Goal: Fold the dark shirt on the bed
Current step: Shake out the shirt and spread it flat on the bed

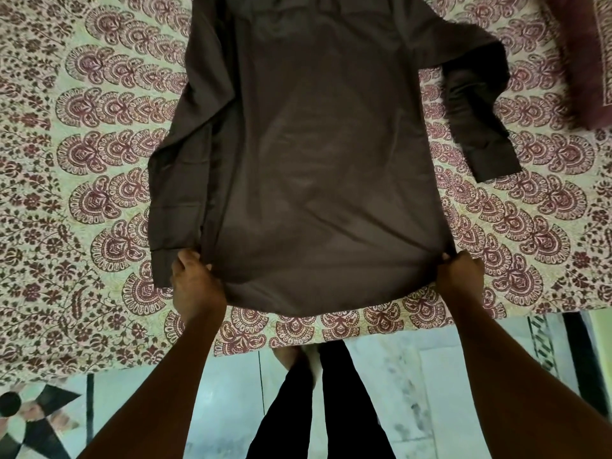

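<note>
The dark brown shirt [318,154] lies back-up and spread along the bed, collar end far from me, hem near the bed's front edge. Its left sleeve [175,193] lies folded alongside the body; its right sleeve [477,117] bends out and down to the right. My left hand [195,283] grips the hem's left corner. My right hand [460,276] grips the hem's right corner. The hem is stretched taut between both hands.
The bed carries a cream bedsheet with maroon paisley print [82,160]. A maroon patterned pillow [586,54] lies at the far right. The bed's front edge [331,336] runs below the hem, with tiled floor [414,392] and my legs beneath.
</note>
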Motion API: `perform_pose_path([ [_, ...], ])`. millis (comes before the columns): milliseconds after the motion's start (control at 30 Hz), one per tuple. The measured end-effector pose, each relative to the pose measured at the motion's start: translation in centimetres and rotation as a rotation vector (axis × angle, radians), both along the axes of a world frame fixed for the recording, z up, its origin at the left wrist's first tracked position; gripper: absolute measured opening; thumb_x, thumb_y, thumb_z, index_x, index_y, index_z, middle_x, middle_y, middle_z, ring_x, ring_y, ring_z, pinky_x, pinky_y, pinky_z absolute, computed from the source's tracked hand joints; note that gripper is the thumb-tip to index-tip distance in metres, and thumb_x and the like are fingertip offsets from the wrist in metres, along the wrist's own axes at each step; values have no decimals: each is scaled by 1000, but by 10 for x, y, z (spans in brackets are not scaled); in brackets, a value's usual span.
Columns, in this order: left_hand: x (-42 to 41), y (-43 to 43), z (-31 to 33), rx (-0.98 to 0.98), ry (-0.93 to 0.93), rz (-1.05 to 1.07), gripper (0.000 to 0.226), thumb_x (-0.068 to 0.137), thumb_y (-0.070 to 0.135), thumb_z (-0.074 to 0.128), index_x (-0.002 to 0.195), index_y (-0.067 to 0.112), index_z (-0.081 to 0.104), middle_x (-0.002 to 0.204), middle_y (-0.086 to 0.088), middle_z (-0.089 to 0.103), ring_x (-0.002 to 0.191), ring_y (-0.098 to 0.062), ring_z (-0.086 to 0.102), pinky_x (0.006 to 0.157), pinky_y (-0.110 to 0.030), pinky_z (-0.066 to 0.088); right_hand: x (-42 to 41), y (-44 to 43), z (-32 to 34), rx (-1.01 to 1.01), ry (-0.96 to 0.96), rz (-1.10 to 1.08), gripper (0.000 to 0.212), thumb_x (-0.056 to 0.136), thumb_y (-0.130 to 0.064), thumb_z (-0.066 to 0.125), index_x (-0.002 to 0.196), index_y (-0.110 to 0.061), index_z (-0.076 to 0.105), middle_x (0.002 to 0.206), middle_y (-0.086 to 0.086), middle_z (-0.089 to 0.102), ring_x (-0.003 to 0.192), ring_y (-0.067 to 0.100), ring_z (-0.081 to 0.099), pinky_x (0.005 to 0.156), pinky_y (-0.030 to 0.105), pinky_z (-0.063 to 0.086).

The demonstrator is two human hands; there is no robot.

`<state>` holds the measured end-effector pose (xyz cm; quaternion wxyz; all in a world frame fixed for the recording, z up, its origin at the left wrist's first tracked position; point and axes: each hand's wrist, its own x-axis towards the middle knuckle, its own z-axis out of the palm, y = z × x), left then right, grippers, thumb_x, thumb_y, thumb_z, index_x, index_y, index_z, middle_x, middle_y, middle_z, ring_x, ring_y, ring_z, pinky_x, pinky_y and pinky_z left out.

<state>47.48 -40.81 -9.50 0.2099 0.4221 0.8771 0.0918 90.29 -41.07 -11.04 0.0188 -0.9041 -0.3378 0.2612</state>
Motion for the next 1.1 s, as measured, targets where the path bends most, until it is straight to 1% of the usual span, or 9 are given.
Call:
perform_pose_path([
  [200,7,0,1,40,190,-228,47,75,1,68,119,3,52,121,-27,50,110,-49,51,83,-59,48,-26,7,14,10,-300,-77,55,96,-22,62,142,-5,38,147,35,34,136,52,34,105,60,38],
  [333,40,18,3,132,-3,-595,61,81,21,76,137,16,54,151,-13,41,130,-43,46,97,-57,44,-55,2,4,219,-353,446,53,94,-25,63,141,-7,45,144,32,40,128,50,41,101,61,41],
  [433,57,11,-13,-111,-61,-807,105,76,68,73,161,41,18,172,6,-6,158,-34,5,116,-66,23,-75,-10,-12,226,-221,897,64,99,-53,54,155,-27,39,161,15,31,139,41,36,101,61,42],
  [533,63,-1,-19,-276,-13,-813,134,57,92,66,156,53,-17,165,9,-36,156,-35,-22,118,-72,3,-74,-26,-20,131,-175,714,74,96,-70,41,161,-42,18,172,1,12,153,32,21,111,62,32],
  [633,73,-5,-8,-416,-16,-782,151,49,85,76,150,52,-31,156,5,-50,149,-41,-35,115,-78,-1,-69,-38,-21,120,-209,411,84,94,-77,26,164,-31,14,173,3,8,158,31,12,118,65,25],
  [700,81,2,-1,-432,-22,-768,150,50,84,76,153,48,-28,157,0,-49,149,-43,-34,115,-80,3,-76,-29,-14,132,-246,380,88,96,-76,22,164,-21,16,173,7,7,158,33,7,120,66,19],
  [833,97,31,3,-82,-13,-855,122,67,82,64,161,42,-2,169,5,-25,158,-31,-17,121,-69,12,-104,27,-2,275,-235,691,69,104,-58,38,163,-25,23,173,1,8,158,33,11,118,58,22],
  [967,103,43,-15,-239,34,-1016,138,57,86,70,156,49,-19,165,9,-36,156,-33,-24,118,-74,9,-97,61,-24,246,-123,1046,61,104,-57,38,161,-40,23,173,-4,8,158,27,13,117,57,31],
  [1100,115,42,-10,-343,90,-1008,142,55,83,73,158,44,-17,167,3,-30,156,-37,-16,116,-74,9,-56,49,-26,158,-181,711,69,101,-67,33,162,-43,12,173,-5,4,159,24,9,120,59,20],
])
